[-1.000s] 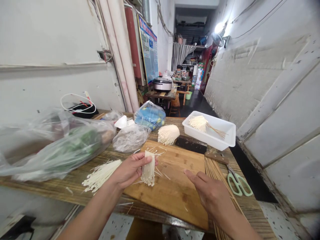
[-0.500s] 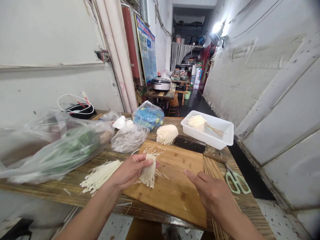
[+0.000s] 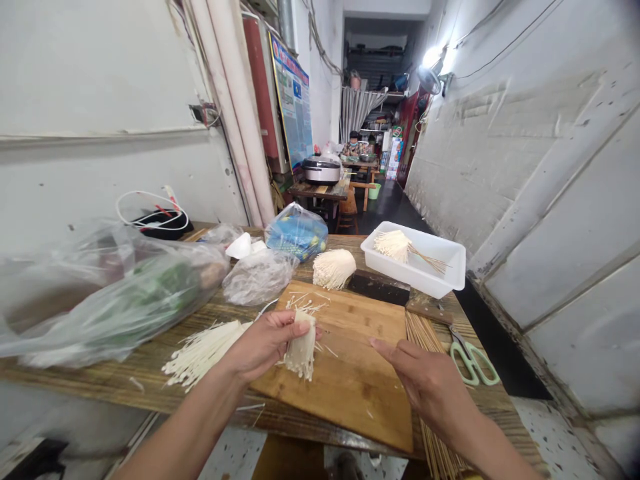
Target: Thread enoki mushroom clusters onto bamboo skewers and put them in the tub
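My left hand (image 3: 270, 340) pinches a small flat bunch of enoki mushrooms (image 3: 301, 353) above the wooden cutting board (image 3: 360, 393), with the caps hanging down. To the right, my right hand (image 3: 425, 373) hovers over the board's edge with fingers curled and the index finger pointing left; whatever it grips, if anything, is too thin or hidden to make out. Below it lies a bundle of bamboo skewers (image 3: 425, 333). A loose pile of enoki (image 3: 200, 353) rests left of the board, and a thicker enoki clump (image 3: 334, 269) sits behind it. Loose enoki strands (image 3: 305, 303) are scattered on the board.
A cleaver (image 3: 379, 289) lies behind the board. Green-handled scissors (image 3: 473, 363) are at the right. A white plastic tub (image 3: 440, 283) holds skewered enoki (image 3: 393, 245). Plastic bags (image 3: 150, 293) fill the left side. A person (image 3: 353, 145) sits far back.
My left hand and the enoki bunch have shifted very slightly to the right and down. My right hand has barely moved.
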`<state>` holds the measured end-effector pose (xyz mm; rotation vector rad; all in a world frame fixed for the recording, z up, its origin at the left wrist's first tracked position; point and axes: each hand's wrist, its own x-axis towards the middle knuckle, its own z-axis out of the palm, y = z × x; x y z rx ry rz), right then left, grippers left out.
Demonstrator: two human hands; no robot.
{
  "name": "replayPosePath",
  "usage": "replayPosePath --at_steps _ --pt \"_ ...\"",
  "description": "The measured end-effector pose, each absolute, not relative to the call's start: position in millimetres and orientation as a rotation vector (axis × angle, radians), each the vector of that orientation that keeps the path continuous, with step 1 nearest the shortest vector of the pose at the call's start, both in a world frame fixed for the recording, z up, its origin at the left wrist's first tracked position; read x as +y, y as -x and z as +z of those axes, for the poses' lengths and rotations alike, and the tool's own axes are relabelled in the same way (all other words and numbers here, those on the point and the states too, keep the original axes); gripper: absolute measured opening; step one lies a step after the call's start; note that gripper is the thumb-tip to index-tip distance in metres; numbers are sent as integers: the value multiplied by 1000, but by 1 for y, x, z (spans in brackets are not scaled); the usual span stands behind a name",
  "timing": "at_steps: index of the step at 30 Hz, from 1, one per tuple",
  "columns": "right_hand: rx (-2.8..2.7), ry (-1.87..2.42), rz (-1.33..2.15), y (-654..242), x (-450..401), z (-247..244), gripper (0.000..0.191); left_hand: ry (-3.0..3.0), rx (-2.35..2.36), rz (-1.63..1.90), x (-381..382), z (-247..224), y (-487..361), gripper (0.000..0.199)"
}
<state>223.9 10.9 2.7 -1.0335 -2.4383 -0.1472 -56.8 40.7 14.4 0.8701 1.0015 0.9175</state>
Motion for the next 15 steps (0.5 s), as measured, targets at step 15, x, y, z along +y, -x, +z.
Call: replayPosePath --at_steps 15 --pt "-2427 1024 -115 -220 9 6 38 -879 1018 928 40 16 45 37"
